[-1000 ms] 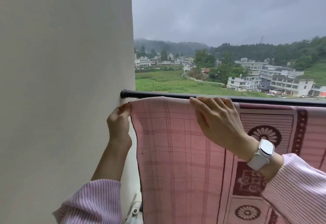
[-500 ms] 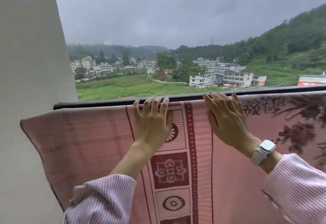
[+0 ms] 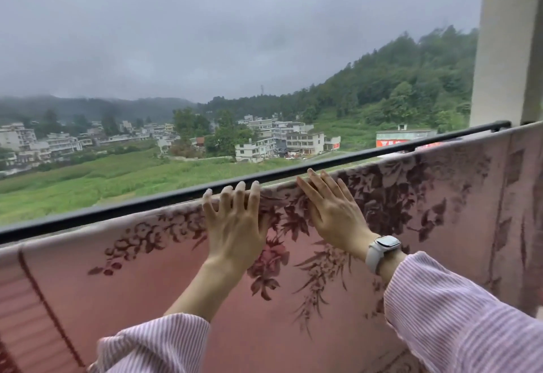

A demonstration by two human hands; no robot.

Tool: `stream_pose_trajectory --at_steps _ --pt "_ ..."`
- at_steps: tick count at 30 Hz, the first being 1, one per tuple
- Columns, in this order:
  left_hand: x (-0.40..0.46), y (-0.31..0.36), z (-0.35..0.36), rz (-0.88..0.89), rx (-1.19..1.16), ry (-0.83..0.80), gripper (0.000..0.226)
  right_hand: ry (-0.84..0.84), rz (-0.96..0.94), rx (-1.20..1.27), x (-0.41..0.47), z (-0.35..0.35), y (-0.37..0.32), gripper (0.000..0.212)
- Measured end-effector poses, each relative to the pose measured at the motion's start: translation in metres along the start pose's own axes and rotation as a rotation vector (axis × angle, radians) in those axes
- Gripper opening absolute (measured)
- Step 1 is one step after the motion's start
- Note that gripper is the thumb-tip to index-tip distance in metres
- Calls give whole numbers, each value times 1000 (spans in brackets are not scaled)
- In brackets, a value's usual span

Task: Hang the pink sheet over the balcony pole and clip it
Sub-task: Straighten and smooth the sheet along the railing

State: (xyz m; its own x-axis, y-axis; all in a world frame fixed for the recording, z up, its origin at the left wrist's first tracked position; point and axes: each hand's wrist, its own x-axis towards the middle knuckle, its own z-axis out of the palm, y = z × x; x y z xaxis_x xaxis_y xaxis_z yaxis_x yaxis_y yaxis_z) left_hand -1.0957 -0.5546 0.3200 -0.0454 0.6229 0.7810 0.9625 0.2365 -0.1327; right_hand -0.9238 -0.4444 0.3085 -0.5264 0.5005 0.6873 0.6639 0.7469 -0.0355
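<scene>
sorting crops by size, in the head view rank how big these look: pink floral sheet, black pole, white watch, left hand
1. Pink floral fabric sheet
2. Long black metal pole
3. Left hand
4. White rectangular wrist watch

The watch sits nearer the camera, yet looks smallest.

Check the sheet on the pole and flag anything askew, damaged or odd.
Nothing stands out. The pink floral sheet hangs along the black metal pole without tears or bunching. The left hand and right hand lie flat on its top edge. No clips are visible.

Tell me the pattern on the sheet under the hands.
Dark maroon flowers and leaves on pink sheet, head view.
</scene>
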Motion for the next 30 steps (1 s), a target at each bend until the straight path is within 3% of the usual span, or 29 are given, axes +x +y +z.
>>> stream_pose_trajectory --at_steps 12,19,24,30 --pt "138 297 136 339 -237 113 57 -62 479 -172 -69 -43 311 57" --pt "215 508 215 528 -530 23 57 7 676 -378 -124 -98 502 67" --pt "245 667 258 628 -713 -49 46 1 796 -492 -184 -135 619 44" --pt "269 842 315 600 -904 -124 46 8 887 -472 -246 -157 770 36"
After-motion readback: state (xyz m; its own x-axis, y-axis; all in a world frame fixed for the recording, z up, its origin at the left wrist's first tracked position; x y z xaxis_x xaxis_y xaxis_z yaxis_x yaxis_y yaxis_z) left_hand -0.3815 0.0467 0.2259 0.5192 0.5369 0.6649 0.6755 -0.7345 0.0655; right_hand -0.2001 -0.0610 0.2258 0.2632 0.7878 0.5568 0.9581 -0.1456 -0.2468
